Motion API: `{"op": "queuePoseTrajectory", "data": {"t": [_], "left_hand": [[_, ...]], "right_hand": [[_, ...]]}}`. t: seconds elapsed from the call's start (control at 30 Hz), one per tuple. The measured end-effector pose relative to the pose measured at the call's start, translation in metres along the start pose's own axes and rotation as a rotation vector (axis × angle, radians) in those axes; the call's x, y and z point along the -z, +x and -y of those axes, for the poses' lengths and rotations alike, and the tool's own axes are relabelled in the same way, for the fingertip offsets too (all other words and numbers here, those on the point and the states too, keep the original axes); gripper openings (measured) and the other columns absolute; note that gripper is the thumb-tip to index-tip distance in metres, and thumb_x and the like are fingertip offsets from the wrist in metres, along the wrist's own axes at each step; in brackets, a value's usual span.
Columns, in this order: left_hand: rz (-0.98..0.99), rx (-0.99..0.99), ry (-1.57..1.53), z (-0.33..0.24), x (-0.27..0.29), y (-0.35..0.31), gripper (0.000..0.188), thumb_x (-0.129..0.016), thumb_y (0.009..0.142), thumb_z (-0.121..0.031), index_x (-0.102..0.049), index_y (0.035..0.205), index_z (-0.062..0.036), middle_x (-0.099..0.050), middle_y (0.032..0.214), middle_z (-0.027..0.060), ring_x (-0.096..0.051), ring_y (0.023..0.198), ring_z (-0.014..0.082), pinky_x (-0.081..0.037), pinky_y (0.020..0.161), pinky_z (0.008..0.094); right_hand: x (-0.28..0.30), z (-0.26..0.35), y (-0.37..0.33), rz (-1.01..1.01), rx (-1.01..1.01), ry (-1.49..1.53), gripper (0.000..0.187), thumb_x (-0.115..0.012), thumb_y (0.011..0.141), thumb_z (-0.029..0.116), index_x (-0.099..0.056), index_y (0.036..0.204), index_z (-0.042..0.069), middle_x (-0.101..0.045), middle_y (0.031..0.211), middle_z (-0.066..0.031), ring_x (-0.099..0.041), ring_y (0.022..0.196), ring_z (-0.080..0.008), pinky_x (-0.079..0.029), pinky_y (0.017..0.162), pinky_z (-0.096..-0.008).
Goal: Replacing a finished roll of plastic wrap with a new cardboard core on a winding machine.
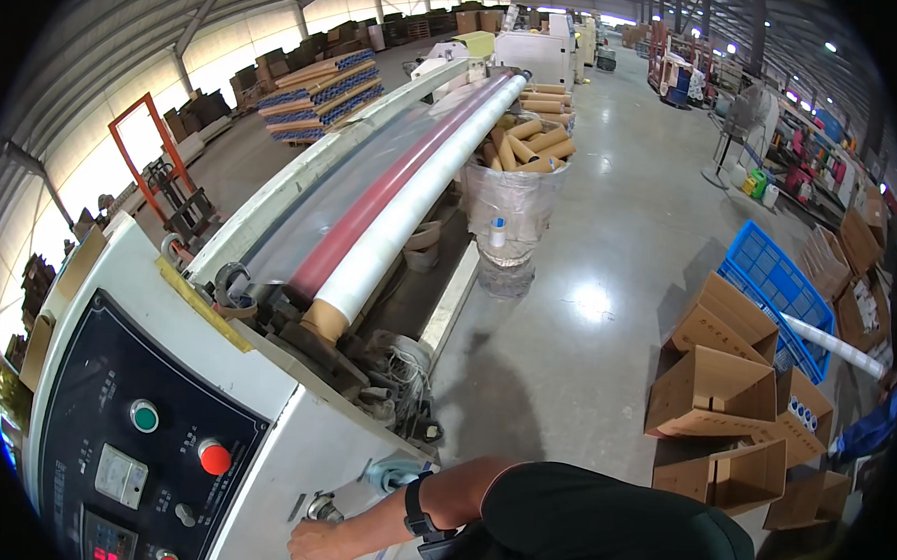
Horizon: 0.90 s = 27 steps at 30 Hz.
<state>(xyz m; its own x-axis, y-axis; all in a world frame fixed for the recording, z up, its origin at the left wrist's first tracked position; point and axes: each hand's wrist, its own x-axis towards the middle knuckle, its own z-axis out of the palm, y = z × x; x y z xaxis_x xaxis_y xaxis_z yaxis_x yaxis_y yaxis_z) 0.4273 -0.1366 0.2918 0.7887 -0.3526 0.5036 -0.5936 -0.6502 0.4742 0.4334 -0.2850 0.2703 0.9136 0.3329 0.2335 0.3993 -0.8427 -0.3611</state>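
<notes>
Pale, shiny factory floor (pixel 612 207) spreads beneath rows of machinery. One bare hand (pixel 322 545) rests by a white machine panel (pixel 311 442), fingers mostly hidden, so its grip cannot be told. Just above it sits a stubby metal fitting (pixel 324 507), seeming to jut from the panel; its long axis is unclear. Light, deliberate finger pressure probably suits this work. Beyond, a long white roll (pixel 426 193) slants away toward upper right.

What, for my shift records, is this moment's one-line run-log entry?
Right hand: at white end panel, grip unclear | left hand: out of view | white roll: on machine, beside red roller | cardboard boxes: open
</notes>
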Motion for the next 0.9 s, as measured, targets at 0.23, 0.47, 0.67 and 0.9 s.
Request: {"op": "queuePoseTrajectory", "data": {"t": [0.23,0.47,0.67,0.9], "left_hand": [[-0.001,-0.009,-0.001,0.004,-0.001,0.001,0.023,-0.059,0.091,-0.021,-0.066,0.085,-0.0009,-0.066,0.078,0.0164,-0.062,0.068,0.0329,-0.049,0.063,0.0395],[0.056,0.004,0.004,0.004,0.004,0.002,0.022,-0.062,0.090,-0.023,-0.067,0.086,-0.0018,-0.066,0.079,0.0162,-0.063,0.069,0.0328,-0.049,0.063,0.0393],[-0.012,0.077,0.006,0.018,0.018,0.007,0.025,-0.058,0.093,-0.023,-0.066,0.094,0.0009,-0.069,0.087,0.0176,-0.066,0.075,0.0321,-0.051,0.066,0.0370],[-0.447,0.557,-0.287,0.087,0.029,-0.020,0.032,-0.055,0.094,-0.017,-0.056,0.109,0.0116,-0.063,0.103,0.0236,-0.062,0.089,0.0280,-0.052,0.079,0.0368]], "right_hand": [[-0.033,-0.008,0.008,-0.129,-0.007,-0.063,0.015,-0.061,0.070,0.018,-0.068,0.063,0.006,-0.065,0.069,-0.0100,-0.066,0.073,-0.0284,-0.052,0.066,-0.0383],[-0.024,-0.006,0.003,-0.177,0.019,-0.051,0.012,-0.061,0.071,0.017,-0.068,0.068,0.008,-0.065,0.072,-0.0093,-0.065,0.075,-0.0269,-0.051,0.067,-0.0386],[-0.012,-0.016,-0.003,-0.140,0.035,0.007,0.012,-0.060,0.075,0.017,-0.064,0.074,0.005,-0.060,0.082,-0.0106,-0.063,0.080,-0.0281,-0.051,0.069,-0.0389],[0.042,-0.090,-0.136,-0.388,-0.369,0.527,0.012,-0.057,0.087,0.017,-0.057,0.092,0.006,-0.057,0.092,-0.0112,-0.059,0.081,-0.0303,-0.047,0.071,-0.0420]]}}
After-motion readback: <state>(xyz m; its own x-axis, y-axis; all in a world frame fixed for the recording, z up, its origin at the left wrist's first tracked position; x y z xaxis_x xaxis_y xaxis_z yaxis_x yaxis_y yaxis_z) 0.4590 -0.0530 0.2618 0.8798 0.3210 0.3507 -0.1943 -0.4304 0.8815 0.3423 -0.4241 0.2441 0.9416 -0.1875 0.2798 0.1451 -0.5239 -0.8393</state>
